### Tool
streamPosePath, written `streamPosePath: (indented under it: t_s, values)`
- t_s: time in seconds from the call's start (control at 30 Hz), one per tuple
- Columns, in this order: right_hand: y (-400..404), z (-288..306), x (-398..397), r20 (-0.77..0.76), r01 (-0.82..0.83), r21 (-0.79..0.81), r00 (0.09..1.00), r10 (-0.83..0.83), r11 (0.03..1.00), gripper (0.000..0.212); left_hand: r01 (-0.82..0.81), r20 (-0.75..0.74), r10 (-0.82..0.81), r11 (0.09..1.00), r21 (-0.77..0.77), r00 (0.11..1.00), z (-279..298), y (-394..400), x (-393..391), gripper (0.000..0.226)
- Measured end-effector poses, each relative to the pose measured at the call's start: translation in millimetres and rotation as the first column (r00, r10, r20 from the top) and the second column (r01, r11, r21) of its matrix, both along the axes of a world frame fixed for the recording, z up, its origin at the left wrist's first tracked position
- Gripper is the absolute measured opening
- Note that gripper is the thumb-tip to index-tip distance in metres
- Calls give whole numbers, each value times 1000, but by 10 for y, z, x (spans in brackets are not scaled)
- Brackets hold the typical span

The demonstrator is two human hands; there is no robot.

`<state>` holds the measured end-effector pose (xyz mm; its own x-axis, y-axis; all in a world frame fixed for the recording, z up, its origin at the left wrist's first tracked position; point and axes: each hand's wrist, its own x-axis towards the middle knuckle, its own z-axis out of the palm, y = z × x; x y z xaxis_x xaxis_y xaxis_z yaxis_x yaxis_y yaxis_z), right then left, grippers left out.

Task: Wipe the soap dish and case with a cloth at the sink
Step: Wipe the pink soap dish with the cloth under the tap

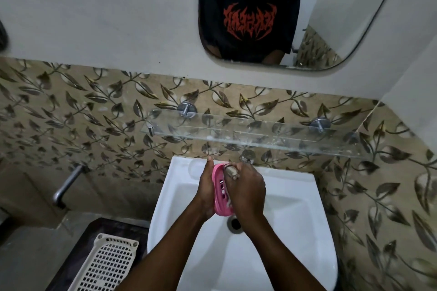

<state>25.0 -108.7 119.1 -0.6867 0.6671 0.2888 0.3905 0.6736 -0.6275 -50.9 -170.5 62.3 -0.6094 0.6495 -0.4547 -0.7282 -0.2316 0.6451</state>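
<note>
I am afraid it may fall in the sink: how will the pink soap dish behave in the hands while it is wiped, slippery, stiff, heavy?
The pink soap dish looks like thin moulded plastic with slots, so probably stiff and light. It seems wet above the sink, so likely slippery. The left hand cups it, which should steady it while the right hand rubs.

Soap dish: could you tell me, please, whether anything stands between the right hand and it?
Only the cloth. The left hand holds the pink soap dish over the sink, and the right hand presses the cloth against its inner face. Nothing else visible lies between them.
</note>
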Motion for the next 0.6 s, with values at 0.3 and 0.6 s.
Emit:
streamPosePath:
  t_s: [0.3, 0.6]
  values:
    - [322, -8, 298, -36, -266, -196, 964, 264, 944, 7, -139, -338, 66, 971, -194, 939, 113, -196, -73, 84]
    - [426, 311, 136, -148, -343, -134, 934, 324, 930, 24, -106, -818, 15, 993, -57, 576, 117, -203, 85, 97]
